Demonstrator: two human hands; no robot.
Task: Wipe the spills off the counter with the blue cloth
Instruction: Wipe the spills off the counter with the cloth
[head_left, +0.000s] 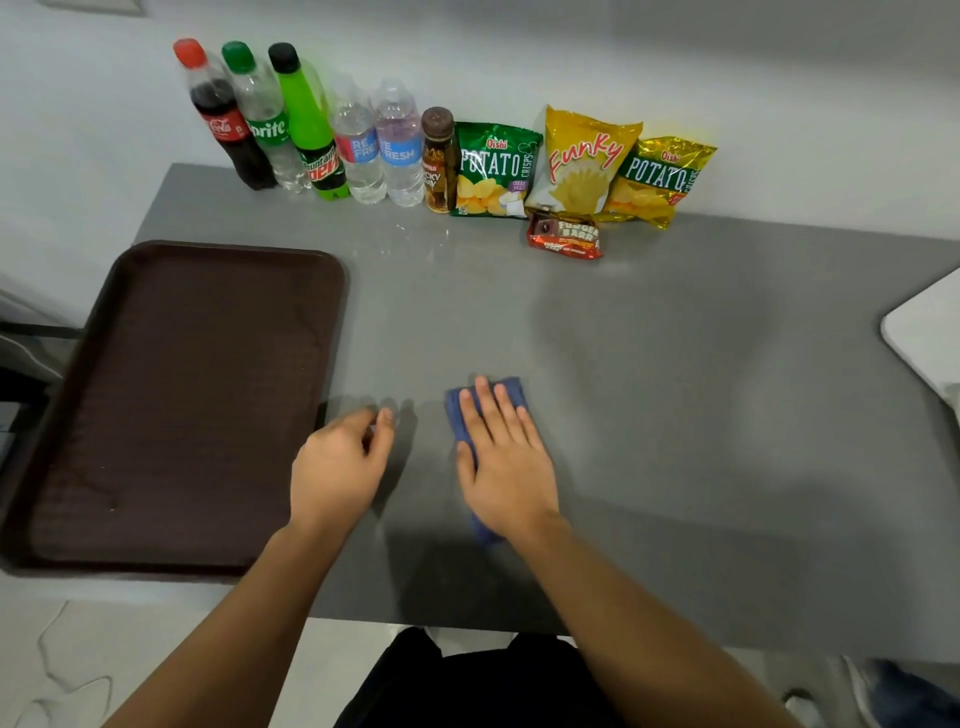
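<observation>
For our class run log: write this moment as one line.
right hand: flat on blue cloth | left hand: empty, on counter | tray: beside

Blue cloth (465, 415), grey counter (675, 415), seemingly brown tray (182, 395)

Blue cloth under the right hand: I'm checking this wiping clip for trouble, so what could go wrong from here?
1. Droplets glisten far from the cloth, near the bottles; a long sweep there might knock a bottle over.
2. The cloth is bunched under the right hand, so it may smear rather than absorb.
3. The left hand rests beside the tray, and a leftward stroke could bump either.
</observation>
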